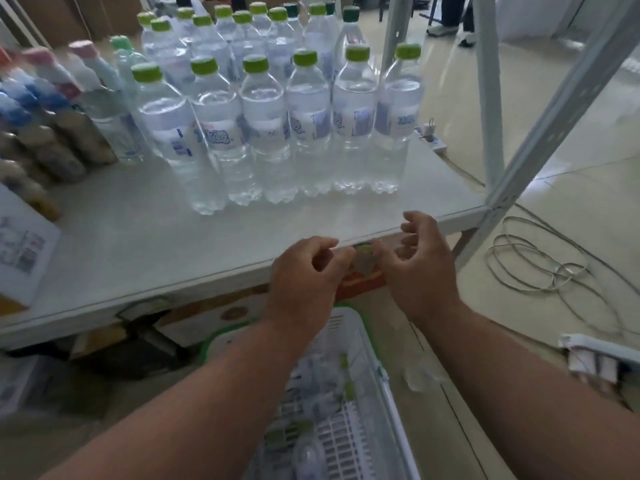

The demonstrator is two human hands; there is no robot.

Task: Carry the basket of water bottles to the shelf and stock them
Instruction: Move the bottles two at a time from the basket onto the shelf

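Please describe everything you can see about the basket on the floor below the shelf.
The basket is white slotted plastic with a green rim, seen from above between the person's forearms. It sits low, on the floor in front of the shelf, partly hidden by the left hand and arm. Inside lie a few clear water bottles with green caps, on their sides; blur hides their count. Neither hand touches it; the right hand hangs above, fingers loosely curled.
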